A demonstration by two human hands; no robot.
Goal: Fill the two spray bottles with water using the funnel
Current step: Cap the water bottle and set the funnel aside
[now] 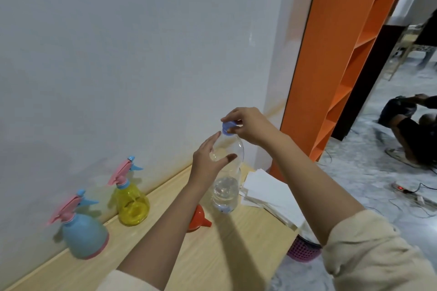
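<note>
A clear plastic water bottle [228, 186] stands upright on the wooden table [212, 255], with a little water at its bottom. My right hand [248, 125] pinches its blue cap [227, 128] from above. My left hand [208, 160] curves around the bottle's upper part with fingers apart, barely touching it. An orange funnel [199, 220] lies on its side just left of the bottle, partly hidden by my left forearm. A yellow spray bottle [132, 203] and a blue spray bottle [82, 234], both with pink and blue trigger heads fitted, stand along the wall to the left.
A stack of white paper towels [267, 194] lies on the table's right end. A pink basket [303, 251] sits on the floor below that edge. An orange shelf unit [331, 66] rises at the right. Another person [411, 123] crouches on the floor beyond, near a power strip [402, 188].
</note>
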